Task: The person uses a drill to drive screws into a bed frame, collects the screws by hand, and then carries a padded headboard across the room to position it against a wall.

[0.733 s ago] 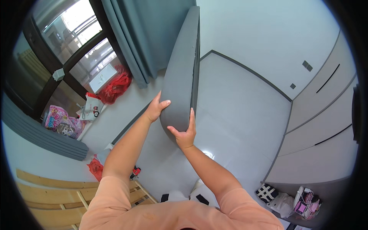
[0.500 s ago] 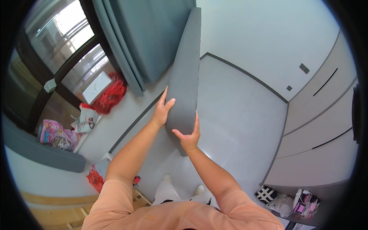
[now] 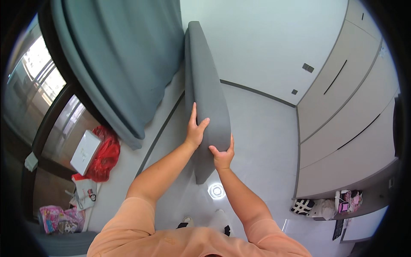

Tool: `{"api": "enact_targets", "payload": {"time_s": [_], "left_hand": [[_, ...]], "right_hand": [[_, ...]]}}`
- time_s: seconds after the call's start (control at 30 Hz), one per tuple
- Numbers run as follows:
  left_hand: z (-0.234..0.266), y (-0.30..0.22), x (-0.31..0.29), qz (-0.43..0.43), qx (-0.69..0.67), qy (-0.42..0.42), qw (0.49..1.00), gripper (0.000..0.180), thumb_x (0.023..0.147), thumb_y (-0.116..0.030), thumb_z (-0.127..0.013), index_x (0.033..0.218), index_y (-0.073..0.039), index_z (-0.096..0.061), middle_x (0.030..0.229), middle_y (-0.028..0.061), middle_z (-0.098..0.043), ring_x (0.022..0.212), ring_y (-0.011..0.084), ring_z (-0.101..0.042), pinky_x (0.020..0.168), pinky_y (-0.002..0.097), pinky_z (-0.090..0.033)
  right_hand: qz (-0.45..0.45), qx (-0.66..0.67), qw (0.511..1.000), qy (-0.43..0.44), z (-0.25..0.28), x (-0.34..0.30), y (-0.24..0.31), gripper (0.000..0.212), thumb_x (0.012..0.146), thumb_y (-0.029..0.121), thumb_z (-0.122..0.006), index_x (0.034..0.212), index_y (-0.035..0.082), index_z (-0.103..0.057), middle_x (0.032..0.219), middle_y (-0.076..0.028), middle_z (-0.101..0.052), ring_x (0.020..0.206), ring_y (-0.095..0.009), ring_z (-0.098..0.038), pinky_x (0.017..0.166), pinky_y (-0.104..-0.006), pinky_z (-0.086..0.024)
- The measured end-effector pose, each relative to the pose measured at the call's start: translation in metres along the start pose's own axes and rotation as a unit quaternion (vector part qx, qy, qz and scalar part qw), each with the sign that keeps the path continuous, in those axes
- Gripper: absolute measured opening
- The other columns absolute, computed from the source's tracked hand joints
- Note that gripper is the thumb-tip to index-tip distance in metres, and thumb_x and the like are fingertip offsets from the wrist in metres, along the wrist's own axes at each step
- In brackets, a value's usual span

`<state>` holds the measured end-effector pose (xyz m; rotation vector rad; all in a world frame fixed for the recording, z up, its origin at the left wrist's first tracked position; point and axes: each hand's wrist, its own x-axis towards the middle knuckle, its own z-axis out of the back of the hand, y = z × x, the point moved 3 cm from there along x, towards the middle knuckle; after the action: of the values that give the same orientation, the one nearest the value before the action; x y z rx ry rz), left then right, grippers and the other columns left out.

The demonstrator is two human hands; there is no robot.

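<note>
A long grey slab [image 3: 209, 90], like a mattress stood on its narrow edge, stretches away from me toward the back wall. My left hand [image 3: 197, 132] grips the left side of its near end, thumb over the top edge and fingers along the side. Lower on the same end, my right hand [image 3: 223, 157] holds the right corner, with its thumb on the near face and fingers round the far side. Both hands are closed on the slab. Some fingertips are hidden behind it, and its far side cannot be seen.
A blue-grey curtain [image 3: 128, 64] hangs close along the slab's left. On the window ledge lie a white box [image 3: 85, 152], a red plastic bag [image 3: 108, 156] and a pink patterned bag [image 3: 62, 219]. Beige cabinets [image 3: 329, 124] line the right, with bags [image 3: 323, 209] in an open niche.
The slab's far end has swung left and tipped, so its broad top edge shows more. My hands have shifted right with it, still gripping. My view has turned, and my feet have moved.
</note>
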<state>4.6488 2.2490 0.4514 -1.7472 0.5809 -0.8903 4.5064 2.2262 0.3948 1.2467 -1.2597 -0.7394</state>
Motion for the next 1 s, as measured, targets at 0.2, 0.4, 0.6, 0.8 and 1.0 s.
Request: {"api": "enact_targets", "payload": {"time_s": [0.2,0.4,0.6,0.8,1.0], "left_hand": [[-0.015,-0.009,0.089,-0.026,-0.067,0.043,0.996,0.068,0.084,-0.01,-0.052,0.142,0.0,-0.017,0.144,0.0179,-0.026,0.132,0.0239,-0.028,0.106,0.0325,-0.025],[0.026,0.048,0.107,-0.083,0.093,0.024,0.992,0.066,0.085,-0.013,-0.047,0.142,0.002,-0.017,0.147,0.0173,-0.021,0.134,0.0255,-0.023,0.108,0.0338,-0.021],[0.033,0.053,0.103,-0.063,0.078,0.02,0.995,0.07,0.085,-0.022,-0.047,0.14,0.006,-0.015,0.148,0.0186,-0.017,0.137,0.0286,-0.017,0.11,0.0359,-0.015],[-0.013,0.057,0.104,-0.095,0.148,0.028,0.984,0.075,0.084,-0.031,-0.05,0.14,0.006,-0.015,0.147,0.0236,-0.014,0.137,0.0382,-0.007,0.111,0.0449,-0.006],[-0.097,0.078,0.098,-0.064,0.083,0.141,0.984,0.093,0.078,-0.031,-0.053,0.141,0.004,0.007,0.148,0.0255,0.005,0.136,0.0424,0.011,0.104,0.0583,0.006]], "right_hand": [[0.01,-0.008,1.0,-0.006,-0.03,0.092,0.008,0.086,0.061,0.017,-0.082,0.133,0.001,-0.037,0.116,-0.012,-0.056,0.104,-0.022,-0.054,0.091,-0.0328,-0.044],[0.08,0.014,0.995,0.052,-0.069,0.126,-0.049,0.093,0.056,0.019,-0.085,0.134,0.002,-0.036,0.119,-0.014,-0.056,0.106,-0.023,-0.056,0.089,-0.0335,-0.046],[0.082,0.004,0.996,0.03,-0.083,0.129,-0.04,0.086,0.06,0.015,-0.081,0.133,-0.001,-0.038,0.117,-0.016,-0.057,0.105,-0.025,-0.057,0.087,-0.0329,-0.046],[0.059,-0.022,0.992,-0.105,-0.046,0.148,-0.049,0.047,0.082,0.018,-0.059,0.122,-0.005,-0.05,0.108,-0.017,-0.062,0.097,-0.023,-0.06,0.084,-0.0315,-0.046],[0.013,-0.044,0.976,-0.213,0.03,0.188,-0.047,0.033,0.093,0.024,-0.046,0.093,-0.005,-0.06,0.081,-0.006,-0.061,0.074,-0.012,-0.053,0.066,-0.0267,-0.044]]}}
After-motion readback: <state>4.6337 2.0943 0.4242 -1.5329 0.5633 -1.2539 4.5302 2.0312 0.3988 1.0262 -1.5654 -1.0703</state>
